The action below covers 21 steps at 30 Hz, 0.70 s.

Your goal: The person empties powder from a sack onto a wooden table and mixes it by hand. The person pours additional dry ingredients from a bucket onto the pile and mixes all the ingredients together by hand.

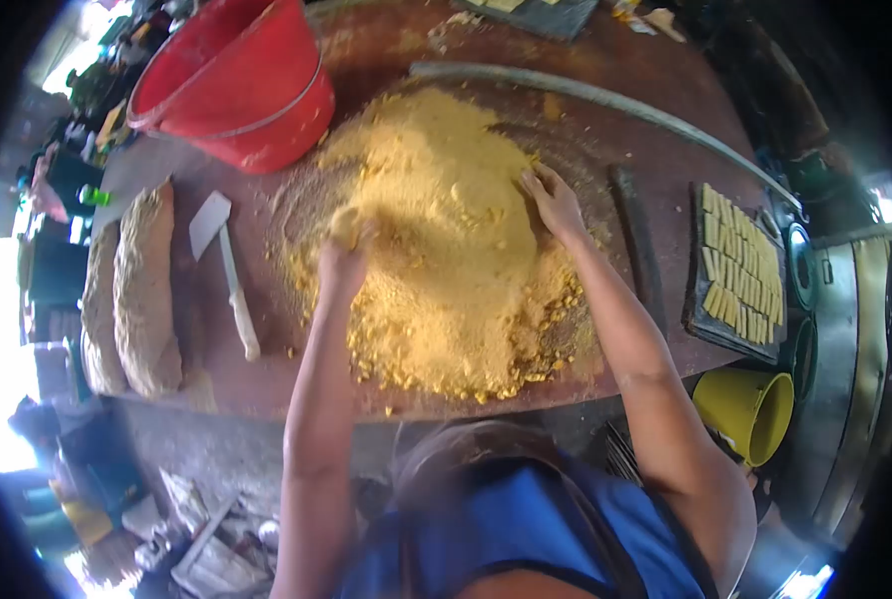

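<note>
A broad heap of yellow crumbs [436,200], fine on top and lumpy along the near edge, covers the middle of the table. At the heap's left side is my left hand [344,258], smeared by motion. A yellowish clump shows at its fingertips, but whether the fingers grip it is unclear. My right hand [554,205] rests against the heap's right edge with its fingers stretched out, touching the crumbs.
Left of the heap lie a scraper with a white handle [238,299] and two long dough logs [148,290]. A red bucket [266,120] stands behind. On the right are a long metal bar [605,98], a dark strip [637,240], a tray of yellow pieces [700,299] and a yellow bucket [730,404].
</note>
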{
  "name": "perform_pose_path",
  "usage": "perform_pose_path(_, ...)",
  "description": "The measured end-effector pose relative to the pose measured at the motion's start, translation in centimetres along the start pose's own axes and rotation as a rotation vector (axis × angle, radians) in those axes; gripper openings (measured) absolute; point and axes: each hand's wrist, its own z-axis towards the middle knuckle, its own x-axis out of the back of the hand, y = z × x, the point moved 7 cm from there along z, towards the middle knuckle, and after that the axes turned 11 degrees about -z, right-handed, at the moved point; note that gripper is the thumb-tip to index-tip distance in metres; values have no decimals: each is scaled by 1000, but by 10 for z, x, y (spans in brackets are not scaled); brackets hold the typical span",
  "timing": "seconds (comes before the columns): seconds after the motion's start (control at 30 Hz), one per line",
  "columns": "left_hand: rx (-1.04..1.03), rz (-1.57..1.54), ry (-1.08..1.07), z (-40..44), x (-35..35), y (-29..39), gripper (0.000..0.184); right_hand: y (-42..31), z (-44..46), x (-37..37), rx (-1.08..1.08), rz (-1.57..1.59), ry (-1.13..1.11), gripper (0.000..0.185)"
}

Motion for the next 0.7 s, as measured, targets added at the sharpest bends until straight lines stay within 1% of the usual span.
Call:
perform_pose_path(0.03,-169,91,6,-3,-11,6,37,-10,-6,-13,-9,8,-45,49)
perform_pose_path(0.07,-348,180,9,-5,-22,14,35,-43,-10,-16,4,-89,-76,47)
perform_pose_path(0.1,-327,194,21,-3,-26,17,35,-71,-9,-15,24,-187,-98,46)
perform_pose_path(0.13,-314,208,24,-6,-29,22,31,-81,-10,-18,22,-182,-126,46)
perform_pose_path(0.2,-296,231,23,-9,-24,34,28,-120,-16,-24,376,-190,-194,35)
perform_pose_path(0.27,-299,214,-75,-14,-21,40,25,-135,-26,-17,376,-144,-234,32)
perform_pose_path(0.3,-289,220,-74,-14,-16,37,25,-145,-32,-13,379,-103,-260,35)
perform_pose_path(0.37,-141,98,-41,-6,0,28,23,-140,-34,-7,261,-61,-234,36)
perform_pose_path(0.4,-123,8,-25,-8,6,29,23,-126,-29,-14,463,-227,-180,32)
perform_pose_path(0.43,-133,6,-30,-7,11,24,23,-140,-39,-11,657,-398,-118,30)
perform_pose_path(0.47,-97,-36,-13,-2,18,14,23,-141,-56,-9,647,-434,-59,26)
perform_pose_path(0.5,-64,-82,1,2,23,9,24,-159,-80,-1,633,-469,-1,23)
perform_pose_path(0.53,20,-288,-85,-5,23,16,29,-175,-104,1,766,-391,98,18)
perform_pose_path(0.57,0,-297,-108,-8,25,13,29,-189,-132,0,898,-315,197,14)
perform_pose_path(0.63,224,-996,-104,-5,23,-28,37,-192,-187,-45,1090,-284,113,12)
perform_pose_path(0.67,102,-787,-151,15,24,-66,45,-192,-215,-75,1111,-439,-105,11)
perform_pose_path(0.7,87,-802,-175,6,29,-60,45,-187,-244,-103,1111,-591,-325,10)
